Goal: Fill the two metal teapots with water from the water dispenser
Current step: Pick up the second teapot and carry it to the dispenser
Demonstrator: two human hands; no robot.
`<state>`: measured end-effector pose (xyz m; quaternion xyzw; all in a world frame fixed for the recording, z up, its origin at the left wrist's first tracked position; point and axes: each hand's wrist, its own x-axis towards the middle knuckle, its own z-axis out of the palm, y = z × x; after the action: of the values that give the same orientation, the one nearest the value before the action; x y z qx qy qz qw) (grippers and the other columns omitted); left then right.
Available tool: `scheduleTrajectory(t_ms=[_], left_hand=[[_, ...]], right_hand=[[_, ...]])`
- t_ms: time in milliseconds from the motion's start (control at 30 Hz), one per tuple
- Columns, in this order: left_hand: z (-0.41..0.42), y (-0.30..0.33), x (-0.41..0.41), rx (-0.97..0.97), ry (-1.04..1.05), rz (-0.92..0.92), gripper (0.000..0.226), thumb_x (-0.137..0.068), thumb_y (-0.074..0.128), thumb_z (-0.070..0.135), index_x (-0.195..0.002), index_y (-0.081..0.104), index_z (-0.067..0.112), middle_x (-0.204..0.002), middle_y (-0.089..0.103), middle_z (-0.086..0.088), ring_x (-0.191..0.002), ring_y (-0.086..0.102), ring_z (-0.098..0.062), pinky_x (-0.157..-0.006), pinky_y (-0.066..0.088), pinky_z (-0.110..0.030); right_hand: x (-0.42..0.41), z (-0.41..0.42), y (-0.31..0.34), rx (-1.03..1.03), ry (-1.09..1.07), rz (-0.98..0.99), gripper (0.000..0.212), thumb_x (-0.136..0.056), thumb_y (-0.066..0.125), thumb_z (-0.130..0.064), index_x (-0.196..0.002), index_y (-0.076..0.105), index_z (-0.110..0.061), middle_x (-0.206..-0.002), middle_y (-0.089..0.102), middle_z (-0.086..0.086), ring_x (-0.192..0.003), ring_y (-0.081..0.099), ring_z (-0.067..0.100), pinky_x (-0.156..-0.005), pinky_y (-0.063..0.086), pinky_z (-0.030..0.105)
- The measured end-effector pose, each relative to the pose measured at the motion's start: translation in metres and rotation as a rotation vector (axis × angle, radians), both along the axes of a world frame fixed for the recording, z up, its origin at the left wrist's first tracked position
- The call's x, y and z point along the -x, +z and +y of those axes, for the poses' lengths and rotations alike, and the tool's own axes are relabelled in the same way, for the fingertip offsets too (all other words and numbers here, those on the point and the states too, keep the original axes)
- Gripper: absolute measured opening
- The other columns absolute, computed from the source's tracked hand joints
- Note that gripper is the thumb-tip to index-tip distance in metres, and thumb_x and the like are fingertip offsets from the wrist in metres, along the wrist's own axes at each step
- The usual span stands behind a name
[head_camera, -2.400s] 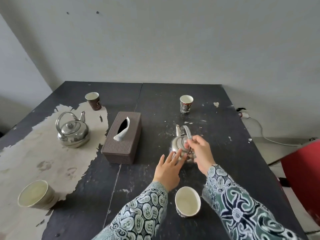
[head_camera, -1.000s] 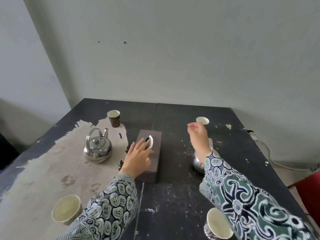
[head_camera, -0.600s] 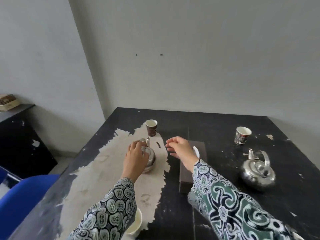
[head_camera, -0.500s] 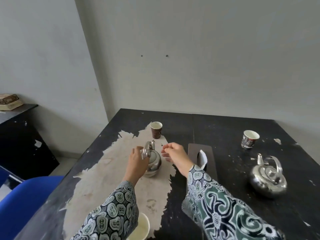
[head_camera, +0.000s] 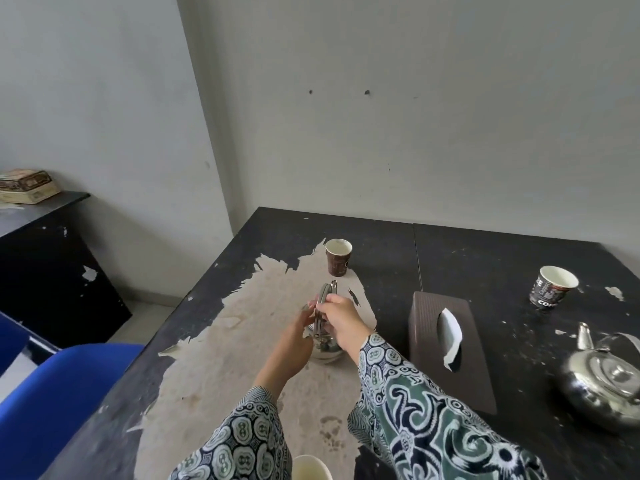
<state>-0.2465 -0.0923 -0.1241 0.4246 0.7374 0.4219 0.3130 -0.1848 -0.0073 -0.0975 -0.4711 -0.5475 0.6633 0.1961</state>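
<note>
A small metal teapot [head_camera: 325, 353] stands on the worn pale patch of the black table [head_camera: 485, 258], mostly hidden by my hands. My left hand [head_camera: 294, 341] wraps its left side. My right hand [head_camera: 341, 318] is closed on its upright handle [head_camera: 323, 297] from the right. The second metal teapot [head_camera: 602, 382], lid on, sits alone near the table's right edge. No water dispenser is in view.
A brown tissue box [head_camera: 446, 344] lies between the teapots. A brown paper cup [head_camera: 337, 261] stands behind the held teapot, a black one [head_camera: 552, 291] at the far right, a pale cup [head_camera: 310, 469] at the bottom edge. A blue chair [head_camera: 52, 393] and black cabinet [head_camera: 52, 271] stand left.
My hands left the right teapot and crossed past the tissue box to the left one. My right hand has now closed on its handle, and the view has swung left.
</note>
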Motion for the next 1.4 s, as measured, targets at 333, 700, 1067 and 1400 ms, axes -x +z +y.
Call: scheduleTrajectory(t_ms=[333,700,1067,1400], left_hand=[[-0.054,0.048,0.011,-0.126,0.162,0.265,0.041,-0.089,0.044,-0.004,-0.128,0.044,0.011,-0.137,0.049,-0.007,-0.127,0.043,-0.021,-0.097,0.028,-0.021],[-0.18,0.141,0.055,-0.239,0.101,0.757,0.055,-0.088,0.052,0.003,-0.137,0.039,0.025,-0.142,0.044,0.002,-0.131,0.035,-0.02,-0.11,0.028,-0.032],[-0.38,0.123,0.051,-0.045,0.214,0.504,0.016,-0.089,0.053,0.006,-0.095,0.059,0.02,-0.085,0.064,0.006,-0.08,0.06,-0.014,-0.078,0.05,-0.039],[-0.548,0.102,0.086,-0.063,0.529,0.406,0.03,-0.09,0.055,0.009,-0.076,0.05,0.036,-0.076,0.059,0.01,-0.068,0.051,0.001,-0.064,0.039,-0.008]], right_hand=[[-0.01,-0.022,0.054,0.065,0.166,0.159,0.018,-0.09,0.048,-0.001,-0.086,0.061,-0.012,-0.084,0.065,0.005,-0.093,0.063,0.022,-0.089,0.047,0.037],[-0.014,-0.143,0.148,-0.364,0.707,0.045,0.017,-0.09,0.05,-0.007,-0.091,0.066,-0.013,-0.082,0.065,0.005,-0.078,0.057,0.011,-0.08,0.041,0.028],[0.011,-0.291,0.135,-0.354,1.189,0.114,0.023,-0.09,0.045,0.001,-0.108,0.057,0.008,-0.068,0.054,0.003,-0.065,0.05,0.009,-0.064,0.041,0.014],[0.095,-0.447,0.09,-0.414,1.234,0.347,0.02,-0.092,0.047,-0.007,-0.084,0.063,-0.014,-0.068,0.048,0.004,-0.062,0.04,0.012,-0.063,0.033,0.023]])
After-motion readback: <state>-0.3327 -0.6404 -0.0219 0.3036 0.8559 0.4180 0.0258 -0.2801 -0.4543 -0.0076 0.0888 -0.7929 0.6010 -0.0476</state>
